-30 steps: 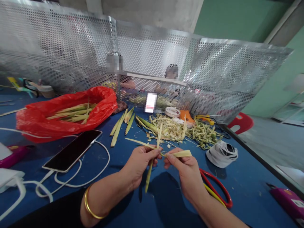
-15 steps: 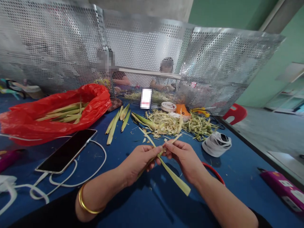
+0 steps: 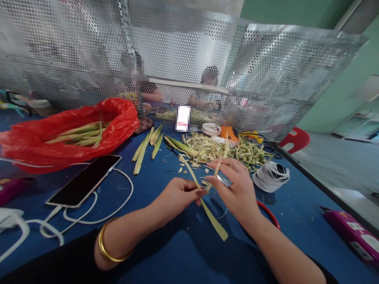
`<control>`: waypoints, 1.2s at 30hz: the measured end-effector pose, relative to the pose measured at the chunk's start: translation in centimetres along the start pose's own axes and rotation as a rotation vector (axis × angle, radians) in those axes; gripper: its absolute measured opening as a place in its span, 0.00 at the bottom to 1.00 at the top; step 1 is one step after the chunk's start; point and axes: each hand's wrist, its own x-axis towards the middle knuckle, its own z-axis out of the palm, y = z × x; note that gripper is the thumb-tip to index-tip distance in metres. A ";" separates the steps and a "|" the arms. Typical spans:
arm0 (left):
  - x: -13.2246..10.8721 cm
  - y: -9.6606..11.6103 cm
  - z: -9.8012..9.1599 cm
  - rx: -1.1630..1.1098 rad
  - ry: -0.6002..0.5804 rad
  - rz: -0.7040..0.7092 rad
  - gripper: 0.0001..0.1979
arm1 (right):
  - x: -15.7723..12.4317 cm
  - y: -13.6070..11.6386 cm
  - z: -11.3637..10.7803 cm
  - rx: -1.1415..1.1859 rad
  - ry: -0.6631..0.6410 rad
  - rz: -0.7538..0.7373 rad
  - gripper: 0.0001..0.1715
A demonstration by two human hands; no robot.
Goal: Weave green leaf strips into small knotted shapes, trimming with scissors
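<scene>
My left hand (image 3: 183, 197) is closed, with thumb and fingers pinching pale green-yellow leaf strips where they cross. A long leaf strip (image 3: 213, 219) slants through the pinch, its wide end hanging toward me and its thin end pointing away. Another, shorter strip (image 3: 217, 169) rises to the right from the crossing. Around it is my right hand (image 3: 235, 183), thumb against the strip and index finger raised a little apart; its other fingertips are partly hidden. Behind that hand, a shiny metal tool (image 3: 223, 180) shows in part on the table, with a red loop (image 3: 268, 215) beside my wrist.
Cut leaves (image 3: 143, 152) and a heap of shredded strips (image 3: 207, 148) lie ahead. A red plastic bag (image 3: 118, 118) of leaves and a phone (image 3: 85, 181) on a white cable are left. White wound tape (image 3: 271, 177) stands right. A perforated screen (image 3: 177, 51) separates two people opposite.
My right hand has moved up and right from the crossing, its index finger lifting. The left hand keeps its pinch. The long strip has swung slightly, and the metal tool now shows.
</scene>
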 end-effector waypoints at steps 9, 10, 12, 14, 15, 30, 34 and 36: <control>-0.1 -0.2 0.0 0.163 0.015 0.086 0.18 | -0.1 -0.6 -0.5 -0.075 0.195 -0.040 0.27; 0.0 -0.4 0.0 0.167 0.011 0.096 0.18 | 0.0 -0.6 -0.6 -0.059 0.081 -0.066 0.18; 0.0 -0.7 0.1 0.156 -0.016 0.108 0.17 | 0.0 -0.7 -0.4 0.048 -0.199 -0.056 0.03; 0.1 -1.0 0.2 0.138 -0.048 0.099 0.17 | -0.1 -0.9 0.0 0.221 -0.377 0.045 0.06; 0.1 -1.0 0.3 0.134 -0.061 0.089 0.16 | -0.1 -1.0 0.3 0.296 -0.409 0.109 0.08; 0.0 -0.7 0.2 0.166 -0.203 0.043 0.15 | -1.4 -1.4 1.8 0.405 -0.201 0.358 0.16; -0.2 -0.4 0.5 0.132 -0.222 -0.057 0.10 | -0.8 -0.9 1.7 0.598 -0.261 0.544 0.11; -0.4 -0.4 0.6 0.119 -0.274 -0.094 0.10 | -0.5 -0.7 1.4 0.735 -0.249 0.614 0.10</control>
